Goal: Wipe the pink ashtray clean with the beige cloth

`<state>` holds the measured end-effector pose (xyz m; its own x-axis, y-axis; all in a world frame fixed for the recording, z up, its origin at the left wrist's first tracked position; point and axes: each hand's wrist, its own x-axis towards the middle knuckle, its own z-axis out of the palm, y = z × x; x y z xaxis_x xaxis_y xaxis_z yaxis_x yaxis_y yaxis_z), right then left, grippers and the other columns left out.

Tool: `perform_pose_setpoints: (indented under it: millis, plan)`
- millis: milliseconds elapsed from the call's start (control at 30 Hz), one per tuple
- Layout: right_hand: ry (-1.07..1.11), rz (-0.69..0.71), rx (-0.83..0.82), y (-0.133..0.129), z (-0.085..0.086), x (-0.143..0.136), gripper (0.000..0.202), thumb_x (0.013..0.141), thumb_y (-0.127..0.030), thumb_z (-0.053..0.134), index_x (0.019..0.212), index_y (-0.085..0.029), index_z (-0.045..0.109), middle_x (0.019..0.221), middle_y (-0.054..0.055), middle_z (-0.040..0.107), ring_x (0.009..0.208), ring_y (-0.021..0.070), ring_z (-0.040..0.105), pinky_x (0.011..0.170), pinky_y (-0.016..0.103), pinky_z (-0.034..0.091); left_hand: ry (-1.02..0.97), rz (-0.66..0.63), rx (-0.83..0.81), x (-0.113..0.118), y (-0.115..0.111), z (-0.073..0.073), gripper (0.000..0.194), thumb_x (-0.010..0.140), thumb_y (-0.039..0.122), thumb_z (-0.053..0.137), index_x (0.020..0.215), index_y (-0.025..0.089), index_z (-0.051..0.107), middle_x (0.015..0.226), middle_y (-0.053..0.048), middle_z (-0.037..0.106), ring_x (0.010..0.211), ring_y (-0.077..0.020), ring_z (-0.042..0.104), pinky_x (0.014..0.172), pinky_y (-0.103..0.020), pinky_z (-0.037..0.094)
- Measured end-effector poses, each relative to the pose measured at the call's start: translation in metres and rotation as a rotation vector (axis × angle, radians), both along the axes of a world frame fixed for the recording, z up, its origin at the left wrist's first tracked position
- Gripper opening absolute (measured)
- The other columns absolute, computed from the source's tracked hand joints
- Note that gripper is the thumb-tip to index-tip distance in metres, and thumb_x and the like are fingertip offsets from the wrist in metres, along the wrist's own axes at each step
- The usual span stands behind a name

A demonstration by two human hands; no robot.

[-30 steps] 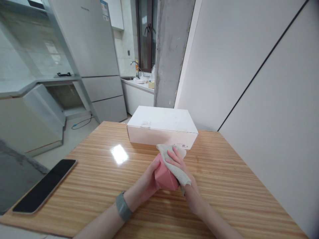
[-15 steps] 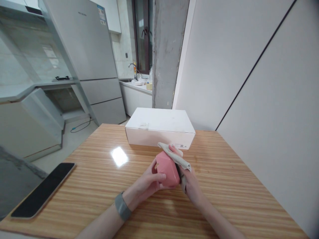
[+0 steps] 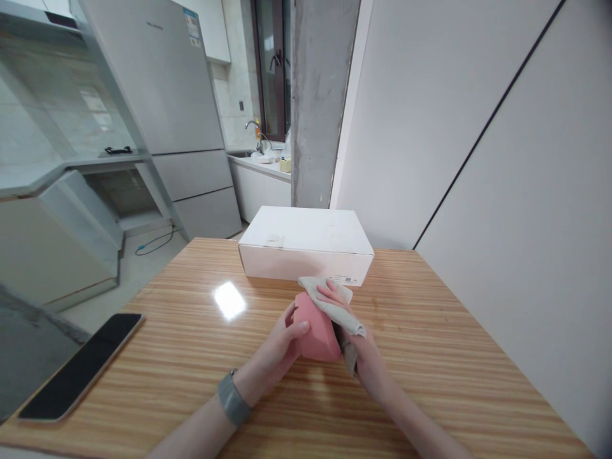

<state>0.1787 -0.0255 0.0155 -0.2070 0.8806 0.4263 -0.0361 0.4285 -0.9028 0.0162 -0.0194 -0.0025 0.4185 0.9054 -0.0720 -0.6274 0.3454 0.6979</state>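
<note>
A pink, block-shaped object (image 3: 315, 331) with bevelled edges is held up over the wooden table, tilted. My left hand (image 3: 285, 341) grips its left side, thumb on the near face. I cannot make out what kind of thing it is, since its right side is covered. My right hand (image 3: 361, 341) holds a light grey cloth (image 3: 335, 310) against the object's top and right side, its fingers laid over the fabric. Part of the cloth hangs down beneath my right palm. Behind both hands stands a closed white box (image 3: 306, 233).
The wood-grain table (image 3: 182, 376) carries a flat black panel with a pale rim (image 3: 83, 366) at its left edge. A white wall (image 3: 478, 178) borders the right side. Beyond the table are a grey fridge (image 3: 157, 95) and a sink counter (image 3: 261, 185).
The pink object has turned and shifted slightly left in my left hand. My right hand and the cloth have slid a little up and left across it.
</note>
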Motion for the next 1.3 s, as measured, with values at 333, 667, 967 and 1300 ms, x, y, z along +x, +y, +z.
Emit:
perform_pose_setpoints:
  millis: [333, 667, 967, 1300]
  plan:
    - [-0.156, 0.073, 0.096, -0.009, 0.018, 0.002, 0.040, 0.096, -0.049, 0.039, 0.123, -0.034, 0.064, 0.145, -0.001, 0.051, 0.145, 0.0259, 0.023, 0.120, 0.050, 0.014, -0.120, -0.177, -0.097, -0.001, 0.009, -0.004, 0.063, 0.087, 0.056, 0.051, 0.134, 0.015, 0.053, 0.144, -0.012, 0.048, 0.132, -0.0319, 0.043, 0.097, -0.040, 0.047]
    - [0.099, 0.050, -0.063, 0.006, 0.004, 0.007, 0.037, 0.093, -0.042, 0.045, 0.122, -0.032, 0.066, 0.141, -0.002, 0.056, 0.145, 0.0238, 0.025, 0.120, 0.044, 0.014, 0.051, -0.198, 0.072, -0.010, -0.001, 0.006, 0.079, 0.076, 0.015, 0.070, 0.144, 0.035, 0.034, 0.138, -0.011, 0.053, 0.107, -0.0304, 0.063, 0.082, -0.044, 0.054]
    - [0.217, 0.023, -0.185, 0.001, 0.004, -0.009, 0.041, 0.090, -0.041, 0.049, 0.127, -0.029, 0.062, 0.140, 0.001, 0.057, 0.142, 0.0241, 0.031, 0.119, 0.045, 0.018, 0.030, -0.075, 0.062, -0.004, 0.004, 0.005, 0.071, 0.069, 0.025, 0.077, 0.134, 0.021, 0.048, 0.132, -0.014, 0.057, 0.118, -0.0319, 0.054, 0.093, -0.041, 0.047]
    - [-0.103, 0.046, 0.000, -0.006, 0.007, 0.000, 0.038, 0.096, -0.043, 0.042, 0.127, -0.034, 0.062, 0.148, -0.002, 0.048, 0.146, 0.0238, 0.021, 0.121, 0.045, 0.010, -0.053, -0.052, -0.071, -0.003, 0.003, 0.004, 0.049, 0.078, 0.039, 0.067, 0.121, 0.017, 0.061, 0.123, -0.012, 0.065, 0.107, -0.0263, 0.061, 0.087, -0.036, 0.051]
